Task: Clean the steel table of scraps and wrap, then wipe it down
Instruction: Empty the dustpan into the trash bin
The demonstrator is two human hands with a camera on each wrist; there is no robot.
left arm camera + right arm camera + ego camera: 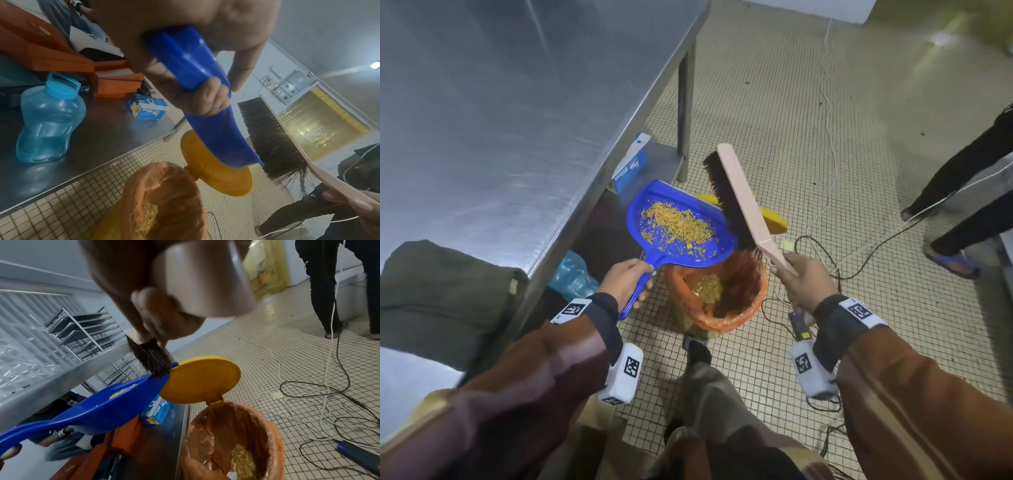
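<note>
My left hand (627,281) grips the handle of a blue dustpan (677,224) that carries yellow crumbs (676,224) and hangs over the bin. My right hand (799,282) holds the pale handle of a dark-bristled brush (739,198), whose bristles (153,362) touch the dustpan's far edge (162,378). Below stands a bin (717,294) lined with an orange bag (232,434), its yellow lid (200,379) open and more crumbs (242,460) inside. The steel table (500,102) fills the upper left of the head view.
A dark folded cloth (438,294) lies on the table's near end. The lower shelf (98,141) holds a blue water bottle (49,120), orange boxes (61,60) and a small blue carton (147,108). Cables (828,192) trail over the tiled floor. Another person's legs (962,192) stand at right.
</note>
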